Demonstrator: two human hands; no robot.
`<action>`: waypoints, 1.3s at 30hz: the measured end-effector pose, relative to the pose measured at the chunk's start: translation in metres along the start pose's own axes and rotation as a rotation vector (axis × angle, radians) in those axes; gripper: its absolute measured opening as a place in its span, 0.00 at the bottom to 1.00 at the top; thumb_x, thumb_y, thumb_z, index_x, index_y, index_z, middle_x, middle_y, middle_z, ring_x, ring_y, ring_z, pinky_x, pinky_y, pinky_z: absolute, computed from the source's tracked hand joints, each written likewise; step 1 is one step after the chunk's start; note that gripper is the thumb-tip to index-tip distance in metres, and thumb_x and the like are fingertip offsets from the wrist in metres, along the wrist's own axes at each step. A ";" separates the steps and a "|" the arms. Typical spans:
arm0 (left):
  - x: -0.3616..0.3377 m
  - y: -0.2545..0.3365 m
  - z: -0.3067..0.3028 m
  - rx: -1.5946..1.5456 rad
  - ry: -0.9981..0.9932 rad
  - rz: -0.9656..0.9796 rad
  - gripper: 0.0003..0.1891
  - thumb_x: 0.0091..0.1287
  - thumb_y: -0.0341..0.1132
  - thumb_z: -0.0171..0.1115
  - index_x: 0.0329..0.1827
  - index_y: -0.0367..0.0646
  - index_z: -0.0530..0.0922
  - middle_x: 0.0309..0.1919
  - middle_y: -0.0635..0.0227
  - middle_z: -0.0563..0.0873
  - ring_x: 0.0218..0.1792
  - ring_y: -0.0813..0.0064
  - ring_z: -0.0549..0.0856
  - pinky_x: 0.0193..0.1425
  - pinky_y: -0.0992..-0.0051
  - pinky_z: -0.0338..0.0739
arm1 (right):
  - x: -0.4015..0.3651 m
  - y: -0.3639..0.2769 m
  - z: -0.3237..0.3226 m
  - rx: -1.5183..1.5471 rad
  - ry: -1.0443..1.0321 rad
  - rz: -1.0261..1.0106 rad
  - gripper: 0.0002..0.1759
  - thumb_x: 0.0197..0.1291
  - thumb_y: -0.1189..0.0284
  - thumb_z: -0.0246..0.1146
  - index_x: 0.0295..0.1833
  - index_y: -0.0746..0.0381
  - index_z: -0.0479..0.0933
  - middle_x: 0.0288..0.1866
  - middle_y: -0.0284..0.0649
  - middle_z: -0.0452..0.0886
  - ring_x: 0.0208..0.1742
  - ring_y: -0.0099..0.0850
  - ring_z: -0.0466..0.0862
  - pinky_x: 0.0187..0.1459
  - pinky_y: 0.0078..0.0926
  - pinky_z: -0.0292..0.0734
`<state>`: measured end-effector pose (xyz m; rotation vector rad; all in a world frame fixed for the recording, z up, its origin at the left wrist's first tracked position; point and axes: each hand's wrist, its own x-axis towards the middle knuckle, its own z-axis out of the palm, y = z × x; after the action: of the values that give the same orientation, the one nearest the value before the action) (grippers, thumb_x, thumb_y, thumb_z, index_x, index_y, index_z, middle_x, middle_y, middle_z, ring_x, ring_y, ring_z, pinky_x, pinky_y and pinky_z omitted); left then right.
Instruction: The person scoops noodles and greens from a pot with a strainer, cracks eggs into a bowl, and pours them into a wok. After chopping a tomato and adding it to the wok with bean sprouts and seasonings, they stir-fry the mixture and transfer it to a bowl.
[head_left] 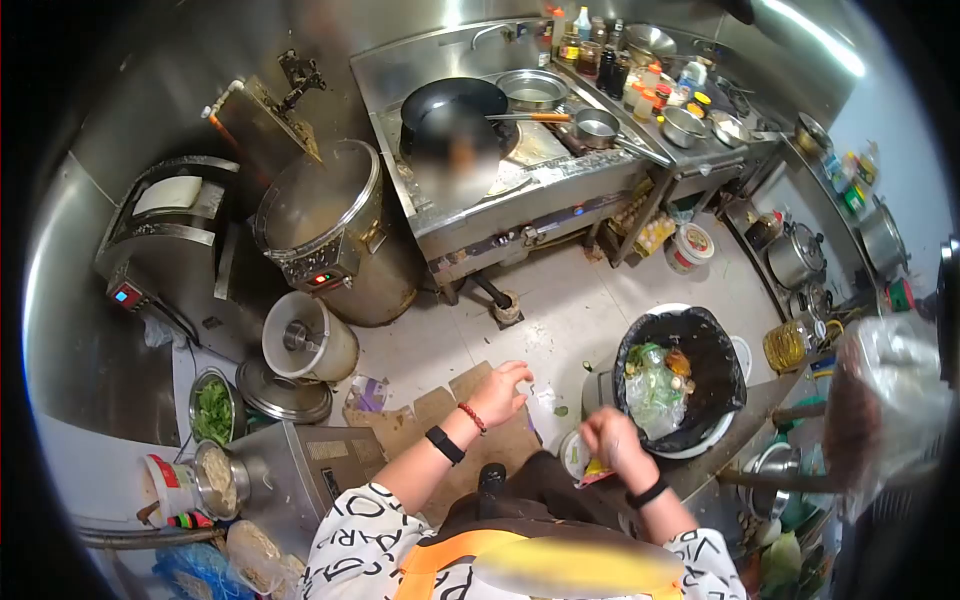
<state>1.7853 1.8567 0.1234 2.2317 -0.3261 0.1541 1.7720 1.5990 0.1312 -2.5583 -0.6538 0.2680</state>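
My left hand (500, 392) hung half curled above flattened brown cardboard (425, 412), its fingertips at a crumpled clear plastic wrapper (545, 408), while my blurred right hand (612, 440), beside the black-lined round waste bin (725, 360), was bunched, and I couldn't tell either hand's hold.

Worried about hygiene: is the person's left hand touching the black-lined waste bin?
Apart. The head view shows pale floor between the left hand and the waste bin, which sits to that hand's right, nearer the right hand.
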 end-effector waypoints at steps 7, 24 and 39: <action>0.046 -0.088 -0.051 0.142 -0.077 -0.311 0.25 0.49 0.24 0.61 0.53 0.44 0.74 0.65 0.50 0.62 0.56 0.53 0.73 0.56 0.64 0.72 | 0.330 0.018 -0.104 0.039 0.311 -0.367 0.18 0.47 0.78 0.60 0.47 0.61 0.74 0.39 0.51 0.78 0.39 0.47 0.79 0.39 0.40 0.75; 0.192 -0.183 -0.074 -0.072 0.071 -1.019 0.25 0.52 0.32 0.66 0.55 0.42 0.72 0.58 0.54 0.70 0.51 0.60 0.78 0.55 0.67 0.73 | 0.713 0.053 -0.146 0.545 -0.528 0.081 0.14 0.59 0.70 0.59 0.43 0.72 0.74 0.24 0.39 0.75 0.19 0.25 0.74 0.22 0.22 0.70; 0.224 -0.261 -0.111 0.088 -0.003 -0.690 0.26 0.51 0.30 0.67 0.55 0.41 0.72 0.59 0.53 0.68 0.46 0.63 0.80 0.52 0.69 0.75 | 0.627 0.069 -0.178 0.403 -0.169 0.201 0.11 0.58 0.72 0.57 0.40 0.71 0.74 0.17 0.37 0.72 0.15 0.24 0.73 0.19 0.22 0.67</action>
<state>2.0750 2.0601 0.0486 2.3004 0.4620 -0.2090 2.3959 1.7839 0.2076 -2.2245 -0.3547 0.6223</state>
